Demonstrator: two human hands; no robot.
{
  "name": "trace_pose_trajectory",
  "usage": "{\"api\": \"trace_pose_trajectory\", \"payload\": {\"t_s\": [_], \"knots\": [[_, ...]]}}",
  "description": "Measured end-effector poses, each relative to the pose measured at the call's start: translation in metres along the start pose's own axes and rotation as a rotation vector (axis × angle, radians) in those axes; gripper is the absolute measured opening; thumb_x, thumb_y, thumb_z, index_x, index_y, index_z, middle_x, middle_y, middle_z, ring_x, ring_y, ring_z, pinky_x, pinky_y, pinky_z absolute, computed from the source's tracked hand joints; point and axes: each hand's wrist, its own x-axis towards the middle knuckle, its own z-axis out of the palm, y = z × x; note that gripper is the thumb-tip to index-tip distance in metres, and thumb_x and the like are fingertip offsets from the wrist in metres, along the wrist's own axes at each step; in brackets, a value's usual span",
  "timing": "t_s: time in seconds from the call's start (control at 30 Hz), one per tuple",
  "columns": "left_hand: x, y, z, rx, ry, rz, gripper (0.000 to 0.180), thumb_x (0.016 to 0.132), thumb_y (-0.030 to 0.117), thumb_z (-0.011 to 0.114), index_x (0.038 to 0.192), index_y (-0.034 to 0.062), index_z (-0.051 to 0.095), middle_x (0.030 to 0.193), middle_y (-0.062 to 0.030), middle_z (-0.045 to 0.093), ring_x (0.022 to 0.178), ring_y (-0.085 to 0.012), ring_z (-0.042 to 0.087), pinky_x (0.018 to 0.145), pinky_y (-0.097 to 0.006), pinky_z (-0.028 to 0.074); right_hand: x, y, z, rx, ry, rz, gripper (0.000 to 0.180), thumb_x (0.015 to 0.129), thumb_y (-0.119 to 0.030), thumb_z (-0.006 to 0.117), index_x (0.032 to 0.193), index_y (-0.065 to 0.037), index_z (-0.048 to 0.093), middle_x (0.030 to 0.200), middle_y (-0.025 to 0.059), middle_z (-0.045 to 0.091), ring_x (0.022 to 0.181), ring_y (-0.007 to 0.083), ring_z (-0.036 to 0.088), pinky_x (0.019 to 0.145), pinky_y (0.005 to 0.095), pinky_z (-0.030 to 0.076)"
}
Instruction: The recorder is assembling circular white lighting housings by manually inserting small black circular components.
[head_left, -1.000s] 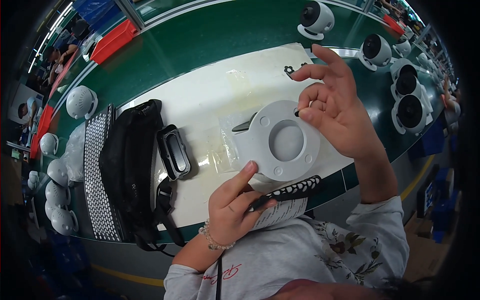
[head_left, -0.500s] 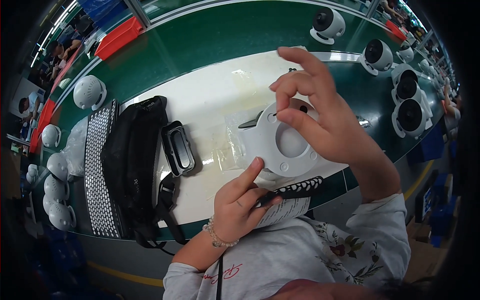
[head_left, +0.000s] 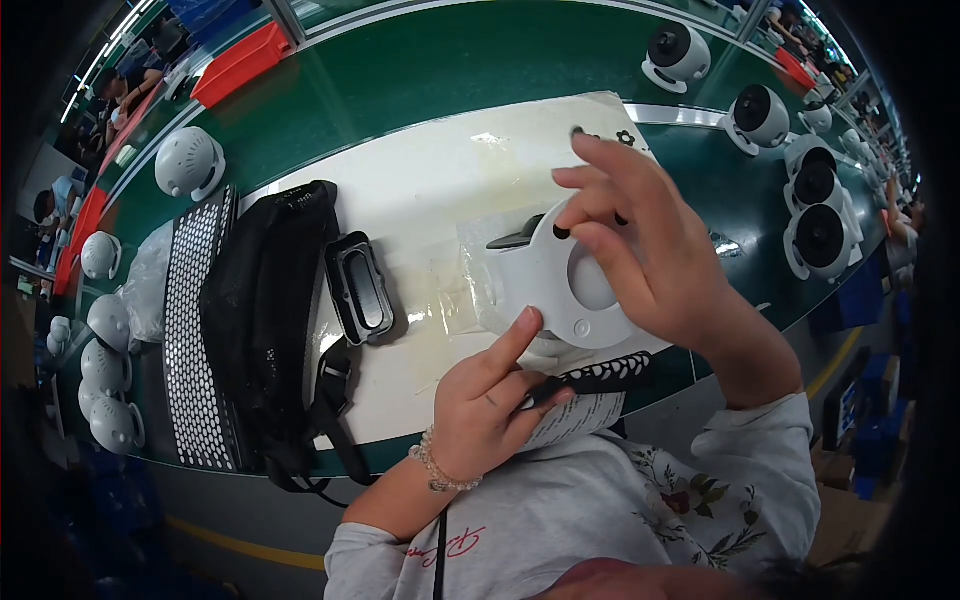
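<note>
A white fan lies with its ring-shaped base facing up. My left hand has its index fingertip on the base's near-left edge, its other fingers closed on a black strip with white rounded cut-outs. A small round black pad covers a recess at the ring's far left. Right at that pad are the thumb and a fingertip of my right hand, the other fingers raised. Another dark spot shows on the ring, partly behind my hand. A bare round recess is on the near side.
Left of the fan are an open dark case, a black mesh bag and a perforated panel. White fans stand at the right, and more at the left. A printed sheet lies under the strip. A red tray is behind.
My right fingers have come down to the base, and a black pad now covers the far-left recess that was bare. My left hand still keeps its fingertip on the base and holds the strip.
</note>
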Motion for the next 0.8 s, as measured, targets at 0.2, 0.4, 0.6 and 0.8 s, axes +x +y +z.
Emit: {"api": "trace_pose_trajectory", "payload": {"t_s": [0.2, 0.4, 0.6, 0.8], "knots": [[-0.002, 0.002, 0.001, -0.035, 0.021, -0.025, 0.024, 0.059, 0.012, 0.075, 0.065, 0.0026, 0.054, 0.125, -0.0145, 0.045, 0.058, -0.0207, 0.056, 0.053, -0.028, 0.046, -0.031, -0.015, 0.002, -0.133, 0.05, -0.079, 0.031, 0.075, -0.007, 0.06, 0.105, -0.006, 0.05, 0.122, 0.0171, 0.045, 0.125, 0.0343, 0.029, 0.1, 0.0442, 0.018], [-0.002, -0.002, 0.001, -0.018, 0.001, 0.03, 0.028, 0.058, 0.01, 0.076, 0.07, 0.0003, 0.053, 0.126, -0.02, 0.041, 0.062, -0.0189, 0.058, 0.055, -0.026, 0.048, -0.046, -0.015, 0.014, 0.026, 0.028, 0.07, 0.007, 0.076, -0.011, 0.061, 0.08, -0.007, 0.057, 0.135, 0.0158, 0.031, 0.129, 0.0368, 0.017, 0.1, 0.0495, 0.011], [-0.003, 0.0, 0.005, -0.011, 0.041, -0.007, 0.025, 0.058, 0.014, 0.075, 0.065, 0.0025, 0.055, 0.125, -0.0157, 0.045, 0.061, -0.0202, 0.057, 0.054, -0.028, 0.047, -0.049, -0.011, 0.022, -0.043, 0.071, 0.079, 0.007, 0.078, -0.015, 0.06, 0.079, -0.008, 0.059, 0.134, 0.016, 0.033, 0.13, 0.0343, 0.017, 0.101, 0.0477, 0.011], [-0.005, -0.002, 0.006, -0.011, 0.045, 0.005, 0.024, 0.059, 0.014, 0.075, 0.067, 0.0023, 0.056, 0.125, -0.0142, 0.046, 0.061, -0.0202, 0.058, 0.055, -0.028, 0.047, -0.062, 0.006, 0.025, -0.064, 0.086, -0.026, 0.016, 0.081, -0.025, 0.057, 0.087, -0.012, 0.065, 0.133, 0.014, 0.037, 0.129, 0.0319, 0.02, 0.101, 0.0442, 0.012]]}}
